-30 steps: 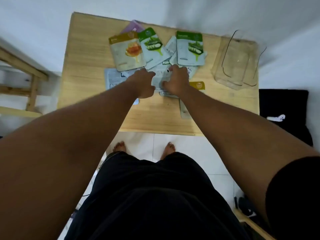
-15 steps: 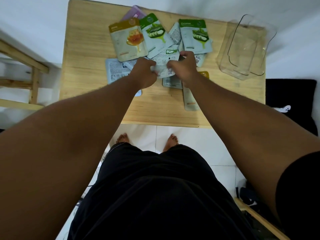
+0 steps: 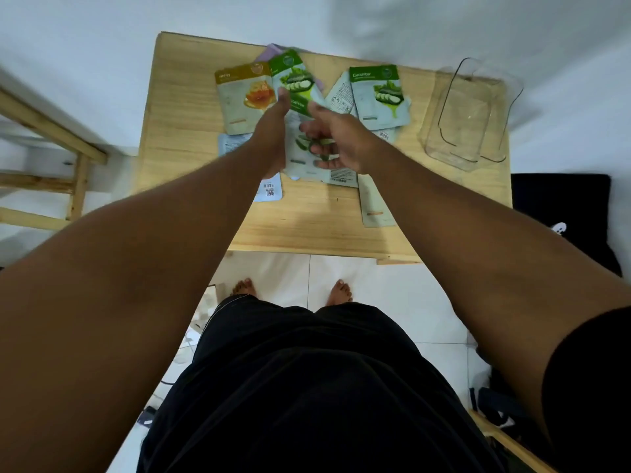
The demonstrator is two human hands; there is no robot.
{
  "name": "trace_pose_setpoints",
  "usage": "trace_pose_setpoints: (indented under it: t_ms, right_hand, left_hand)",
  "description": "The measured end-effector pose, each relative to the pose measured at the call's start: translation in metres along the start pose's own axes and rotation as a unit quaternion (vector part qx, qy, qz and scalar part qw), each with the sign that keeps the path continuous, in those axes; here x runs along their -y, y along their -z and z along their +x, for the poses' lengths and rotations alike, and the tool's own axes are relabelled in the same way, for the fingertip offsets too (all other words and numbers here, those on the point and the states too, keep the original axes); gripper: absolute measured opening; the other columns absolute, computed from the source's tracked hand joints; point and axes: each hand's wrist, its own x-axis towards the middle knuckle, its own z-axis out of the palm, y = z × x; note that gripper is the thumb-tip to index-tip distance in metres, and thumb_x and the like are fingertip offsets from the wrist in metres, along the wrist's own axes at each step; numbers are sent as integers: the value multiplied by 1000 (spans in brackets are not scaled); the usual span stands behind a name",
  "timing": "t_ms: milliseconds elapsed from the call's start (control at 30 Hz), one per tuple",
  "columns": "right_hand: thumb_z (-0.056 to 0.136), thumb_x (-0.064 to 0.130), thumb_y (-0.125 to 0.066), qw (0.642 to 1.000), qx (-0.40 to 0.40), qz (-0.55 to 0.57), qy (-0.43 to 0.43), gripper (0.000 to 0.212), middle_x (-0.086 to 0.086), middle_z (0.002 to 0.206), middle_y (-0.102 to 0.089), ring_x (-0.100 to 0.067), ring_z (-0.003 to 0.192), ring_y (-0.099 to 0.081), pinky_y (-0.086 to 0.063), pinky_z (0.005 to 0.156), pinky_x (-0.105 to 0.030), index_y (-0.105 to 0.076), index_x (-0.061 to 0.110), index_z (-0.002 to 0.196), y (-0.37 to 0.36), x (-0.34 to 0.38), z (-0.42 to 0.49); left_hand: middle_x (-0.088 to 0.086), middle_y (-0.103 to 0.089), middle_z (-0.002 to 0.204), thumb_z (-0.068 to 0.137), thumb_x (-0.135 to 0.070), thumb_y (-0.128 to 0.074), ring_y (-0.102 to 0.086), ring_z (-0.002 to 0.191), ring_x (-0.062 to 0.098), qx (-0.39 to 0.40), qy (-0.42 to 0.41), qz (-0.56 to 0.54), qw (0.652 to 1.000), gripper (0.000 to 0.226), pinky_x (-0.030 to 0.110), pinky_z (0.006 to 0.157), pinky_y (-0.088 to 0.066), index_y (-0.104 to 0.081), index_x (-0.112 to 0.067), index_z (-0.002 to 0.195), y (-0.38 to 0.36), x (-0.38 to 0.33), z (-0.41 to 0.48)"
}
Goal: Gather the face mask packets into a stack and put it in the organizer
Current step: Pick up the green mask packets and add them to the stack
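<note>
Small rectangular light-wood table [image 3: 191, 158] stood against plain white wall [image 3: 102, 35]. Floor [image 3: 375, 295] was glossy white tile with thin grout lines. Pale wooden frame with crossbars [image 3: 51, 141] sat beside table, far side blurred. Black fabric item with small white mark [image 3: 563, 216] lay just beside table's other end. Light soft, even, faint shadows on wall.

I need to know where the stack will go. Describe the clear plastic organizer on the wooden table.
The clear plastic organizer is a transparent rectangular bin with rounded corners and glossy walls, and a dark line traces its rim. It looks empty. It sits at the far right of the light wooden table, apart from the scattered face mask packets; neither hand touches it.
</note>
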Motion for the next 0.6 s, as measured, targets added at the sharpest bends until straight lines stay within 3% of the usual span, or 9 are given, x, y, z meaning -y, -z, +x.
trace_pose_setpoints:
  t_ms: [67, 133, 200, 300, 400, 467, 533, 600]
  right_hand:
    - [93, 40, -59, 999, -10, -43, -4, 29, 0, 98, -65, -14, 79, -58, -55, 82, -37, -73, 16, 103, -5, -2, -1]
    - [91, 25, -64, 994, -52, -96, 25, 20, -2, 97, -68, -14, 80, -60, -52, 77, -32, -75, 15, 103, -7, -7, 0]
    - [89, 11, -62, 979, -113, -148, 80, 22, 0, 108, -70, -12, 91, -63, -52, 76, -23, -76, 19, 104, -4, -14, 4]
    - [85, 0, -61, 976, -148, -134, 91, 36, 1, 111, -68, -8, 81, -60, -48, 60, -15, -74, 24, 108, 7, -23, 4]
    - [88, 0, -63, 995, -89, -41, 36, 33, -8, 96, -67, -21, 77, -57, -52, 63, -30, -72, 21, 111, 15, -32, 1]
    - [89, -1, -64, 996, -79, -18, 35, 30, -12, 96, -67, -24, 79, -55, -52, 66, -36, -72, 17, 112, 17, -40, 1]
    - [88, -1, -66, 994, -100, -20, 40, 29, -13, 102, -71, -23, 82, -60, -57, 72, -37, -73, 17, 111, 17, -48, 1]
    - [88, -3, -66, 992, -113, -13, 49, 30, -9, 100, -70, -23, 84, -62, -57, 73, -35, -72, 15, 112, 17, -55, -1]
  left_hand:
    - [19, -72, 116, 104, -44, -38, -69, 108, 36, -15, 4, 1, 1000, 48, 49, 90, -56, -63, -9, 127, 1, 3, 1]
    - [16, -73, 104, 96, -6, -48, -69, 107, 39, -93, -7, 73, 993, 29, 50, 87, -59, -66, -5, 119, 5, 7, 2]
    - [18, -71, 101, 86, 12, -43, -70, 101, 39, -127, -21, 124, 984, 38, 58, 88, -57, -66, -6, 110, 13, 12, 6]
    - [19, -69, 110, 87, 15, -43, -68, 105, 39, -101, -23, 97, 990, 41, 57, 88, -57, -62, -5, 118, 17, 15, 6]
    - [10, -61, 112, 92, 16, -46, -66, 98, 25, -97, -48, 78, 991, 68, 36, 71, -60, -38, -21, 148, 14, 16, 1]
    - [5, -56, 111, 90, 15, -52, -63, 88, 15, -97, -77, 116, 986, 87, 31, 66, -58, -20, -32, 156, 16, 21, 1]
    - [10, -59, 117, 88, 10, -57, -64, 90, 21, -92, -83, 154, 980, 73, 34, 71, -59, -40, -30, 147, 19, 29, 3]
    - [11, -64, 108, 91, 5, -58, -66, 91, 24, -81, -68, 167, 980, 41, 29, 64, -60, -64, -17, 124, 16, 34, 0]
